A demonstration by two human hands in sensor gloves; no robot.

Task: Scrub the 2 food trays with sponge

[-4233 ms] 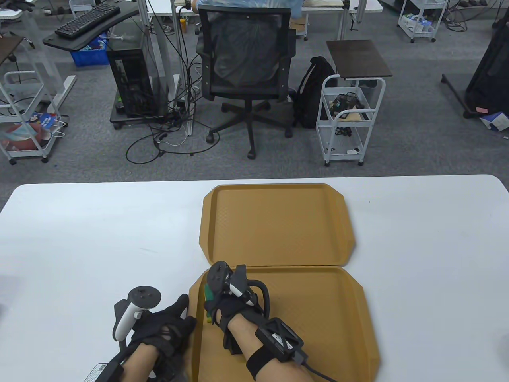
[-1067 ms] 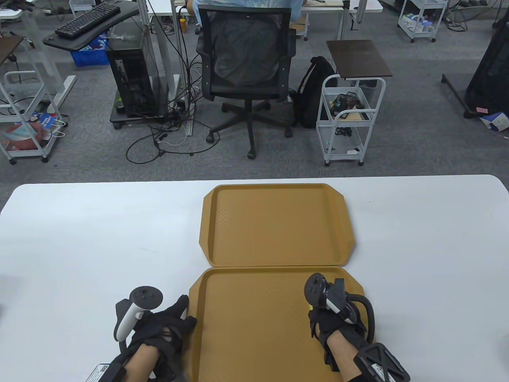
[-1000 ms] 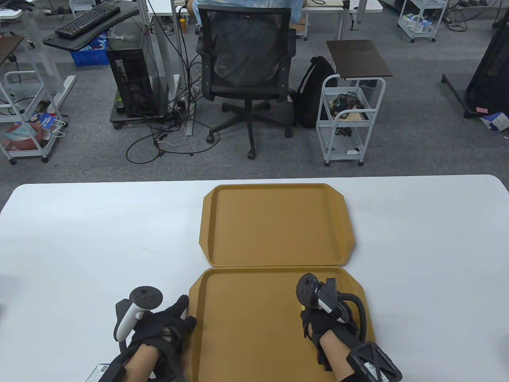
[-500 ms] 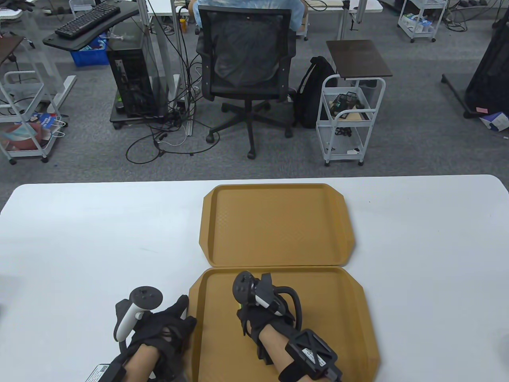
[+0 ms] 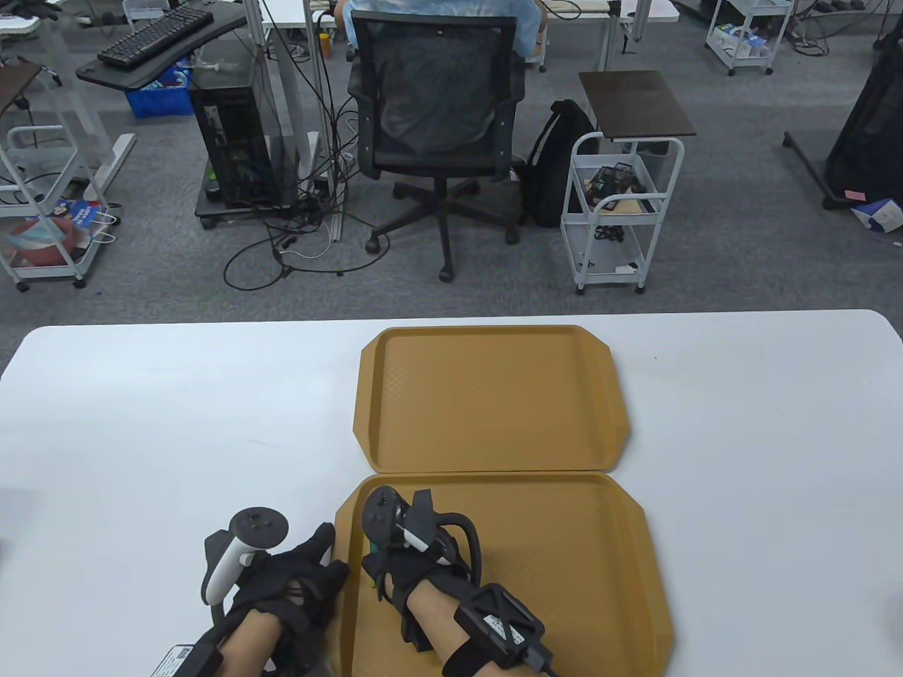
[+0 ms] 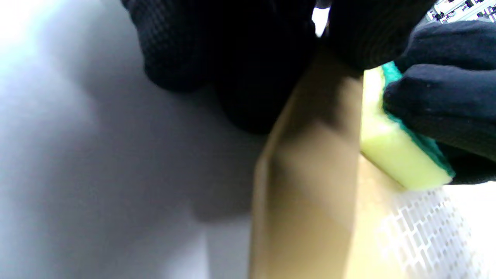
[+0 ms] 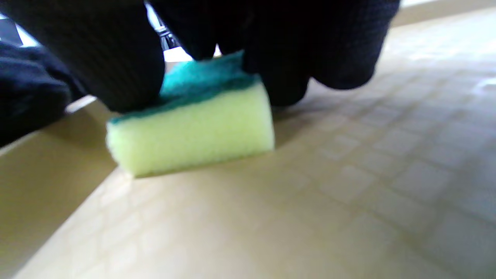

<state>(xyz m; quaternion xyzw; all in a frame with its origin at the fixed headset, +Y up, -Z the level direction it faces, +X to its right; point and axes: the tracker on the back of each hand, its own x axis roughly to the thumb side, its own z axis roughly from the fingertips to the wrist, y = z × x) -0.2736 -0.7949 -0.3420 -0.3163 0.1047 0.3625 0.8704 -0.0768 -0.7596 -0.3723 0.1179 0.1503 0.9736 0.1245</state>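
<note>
Sponge (image 7: 190,128): yellow foam block with green scouring layer on top, foam face down on the near tray (image 5: 564,564), at its 9 o'clock edge, just beside the raised left rim. Pinched from above in the right hand (image 5: 405,557) grip, fingers curled over the green side. Left hand (image 5: 296,585) on the surface (image 5: 141,437) at the tray's 9 o'clock, fingers laid straight over the rim, bracing without clasping.

Judged as mid-scrub on the near tray, at the left end of a stroke. For a good pass: foam kept flat on the textured floor, even downward pressure, overlapping sweeps toward 3 o'clock, extra care along the sloped wall where the block tends to ride up. Bracing hand best kept firm so the tray does not slide.

Sponge long axis roughly along 12–6, parallel to the left rim, as far as the wrist views allow; exact heading hidden under the glove from above. Far tray (image 5: 494,395), at 12 o'clock, touching the near one edge to edge, not being worked now.
</note>
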